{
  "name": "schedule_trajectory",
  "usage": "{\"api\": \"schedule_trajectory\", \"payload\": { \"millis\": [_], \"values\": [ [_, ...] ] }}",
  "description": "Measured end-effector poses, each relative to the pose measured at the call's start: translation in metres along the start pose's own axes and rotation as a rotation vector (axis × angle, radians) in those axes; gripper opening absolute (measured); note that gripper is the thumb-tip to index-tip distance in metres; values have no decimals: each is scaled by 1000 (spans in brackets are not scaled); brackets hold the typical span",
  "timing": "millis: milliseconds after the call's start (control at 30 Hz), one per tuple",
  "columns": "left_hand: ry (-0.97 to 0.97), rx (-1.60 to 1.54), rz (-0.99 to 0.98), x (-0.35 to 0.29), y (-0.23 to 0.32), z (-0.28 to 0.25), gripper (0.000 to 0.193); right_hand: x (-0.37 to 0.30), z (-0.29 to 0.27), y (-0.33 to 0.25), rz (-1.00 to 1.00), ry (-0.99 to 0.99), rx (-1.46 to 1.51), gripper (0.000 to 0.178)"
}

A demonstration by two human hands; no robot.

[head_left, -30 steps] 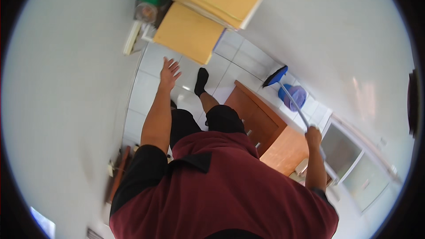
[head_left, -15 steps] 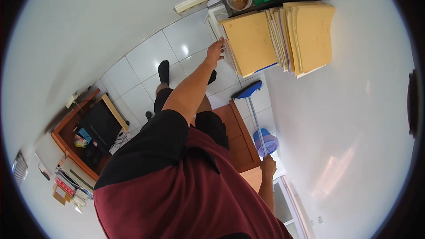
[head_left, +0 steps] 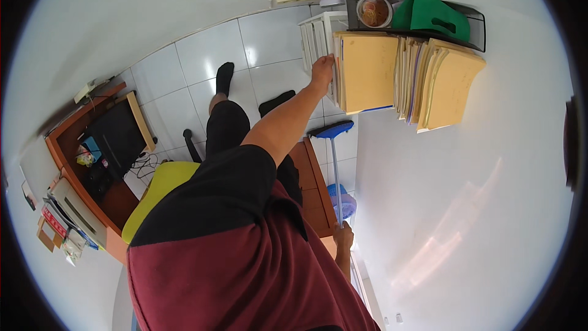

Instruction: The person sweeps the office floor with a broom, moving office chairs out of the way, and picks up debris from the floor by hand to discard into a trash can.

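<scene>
My right hand [head_left: 343, 236] is closed around the pale handle of a broom [head_left: 335, 178]. The broom's blue head [head_left: 334, 129] with dark bristles points away from me, against the floor tiles. My left arm stretches forward, and its hand [head_left: 322, 75] is at the edge of a white rack [head_left: 315, 40], fingers bent together against it beside the folders. A thick pile of yellow-tan paper folders [head_left: 369, 70] lies on top of the rack. My left fingertips are partly hidden, so their exact hold is hard to make out.
Behind the folders, a black mesh tray [head_left: 476, 34] holds a round clear tub [head_left: 374, 11] and a green bag [head_left: 432, 15]. A blue-purple basket [head_left: 347, 205] stands by the broom handle. At left are a yellow-green chair [head_left: 160, 187], a wooden desk [head_left: 58, 144], a monitor [head_left: 113, 141] and loose cables.
My view has shifted and turned. My left hand has come closer against the rack and folders. A yellow-green chair now shows at left. The broom stays in my right hand.
</scene>
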State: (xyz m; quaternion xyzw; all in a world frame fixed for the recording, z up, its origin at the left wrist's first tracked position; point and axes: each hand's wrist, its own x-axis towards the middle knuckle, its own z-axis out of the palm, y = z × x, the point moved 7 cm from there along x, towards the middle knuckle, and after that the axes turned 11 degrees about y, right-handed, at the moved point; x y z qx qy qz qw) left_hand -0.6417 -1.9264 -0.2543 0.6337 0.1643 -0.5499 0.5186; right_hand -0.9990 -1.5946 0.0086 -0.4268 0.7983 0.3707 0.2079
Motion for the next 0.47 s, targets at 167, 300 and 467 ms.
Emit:
{"api": "schedule_trajectory", "payload": {
  "millis": [167, 300, 467],
  "values": [
    [26, -6, 3, -7, 8, 3, 34, 0, -7, -6, 17, -7, 1, 51],
    [4, 34, -15, -4, 6, 1, 35, -5, -14, -11, -7, 27, 0, 51],
    [34, 35, -59, -2, 0, 0, 35, -1, -19, -11, 4, -6, 13, 53]
  ]
}}
